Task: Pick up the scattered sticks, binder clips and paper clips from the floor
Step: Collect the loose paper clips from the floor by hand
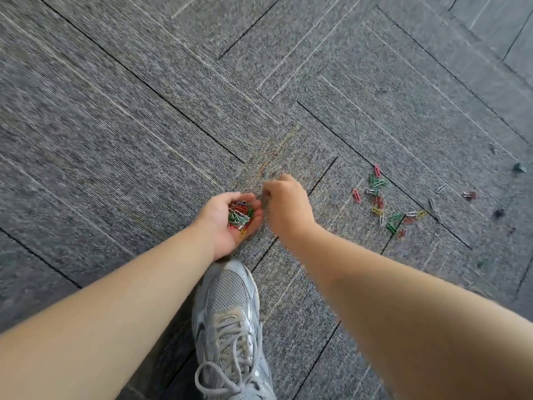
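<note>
Cupping a heap of paper clips [239, 215], the left hand [222, 223] curls its fingers round them; the right hand [288, 207] bunches its fingers just beside, pinch unclear through blur. Loose clips [380, 197] lie on the floor [144, 116] farther right.

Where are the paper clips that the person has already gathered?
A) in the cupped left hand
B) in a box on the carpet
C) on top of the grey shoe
A: the left hand, palm up, cups a pile of coloured paper clips just above the shoe.
</note>
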Demonstrator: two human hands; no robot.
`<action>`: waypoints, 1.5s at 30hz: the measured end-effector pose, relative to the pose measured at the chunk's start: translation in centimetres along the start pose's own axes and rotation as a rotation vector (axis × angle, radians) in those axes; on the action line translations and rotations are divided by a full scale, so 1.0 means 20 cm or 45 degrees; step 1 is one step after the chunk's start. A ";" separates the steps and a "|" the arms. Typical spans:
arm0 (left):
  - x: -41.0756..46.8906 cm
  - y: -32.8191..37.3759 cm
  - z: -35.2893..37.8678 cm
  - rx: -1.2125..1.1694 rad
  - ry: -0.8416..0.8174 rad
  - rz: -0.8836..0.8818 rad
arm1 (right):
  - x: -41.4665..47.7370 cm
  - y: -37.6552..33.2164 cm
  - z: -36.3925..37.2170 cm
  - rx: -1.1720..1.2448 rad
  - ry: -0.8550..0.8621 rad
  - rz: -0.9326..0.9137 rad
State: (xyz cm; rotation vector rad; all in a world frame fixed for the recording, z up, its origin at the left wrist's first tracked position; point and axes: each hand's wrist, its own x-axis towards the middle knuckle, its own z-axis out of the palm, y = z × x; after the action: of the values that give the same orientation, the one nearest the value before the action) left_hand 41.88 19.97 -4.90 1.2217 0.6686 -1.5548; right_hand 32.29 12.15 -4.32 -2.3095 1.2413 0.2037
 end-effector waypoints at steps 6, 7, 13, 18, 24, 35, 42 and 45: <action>-0.08 -0.02 0.17 -0.078 0.007 0.123 | -0.14 -0.08 -0.23 0.743 0.104 0.437; -0.09 -0.04 0.19 -0.054 -0.007 0.147 | -0.18 -0.10 -0.26 0.747 0.100 0.393; -0.11 -0.21 0.30 -0.138 -0.216 0.048 | -0.37 -0.03 -0.31 0.361 0.085 0.075; -0.08 -0.41 0.42 -0.023 -0.201 0.003 | -0.48 0.21 -0.37 0.424 0.370 0.022; -0.05 -0.58 0.60 0.064 -0.168 -0.077 | -0.45 0.81 -0.40 0.599 0.539 0.521; 0.03 -0.70 0.80 0.467 -0.111 -0.116 | -0.25 1.22 -0.35 0.363 -0.003 0.590; 0.07 -0.69 0.77 0.454 -0.056 -0.169 | -0.37 1.10 -0.09 0.084 0.376 0.252; 0.09 -0.66 0.76 0.453 -0.042 -0.161 | -0.35 1.15 -0.11 0.107 0.410 0.244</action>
State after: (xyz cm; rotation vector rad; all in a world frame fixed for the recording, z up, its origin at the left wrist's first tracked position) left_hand 23.92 10.76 -3.44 1.4320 0.4658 -1.8515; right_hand 9.26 5.75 -8.19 -2.2092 1.5975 -0.1600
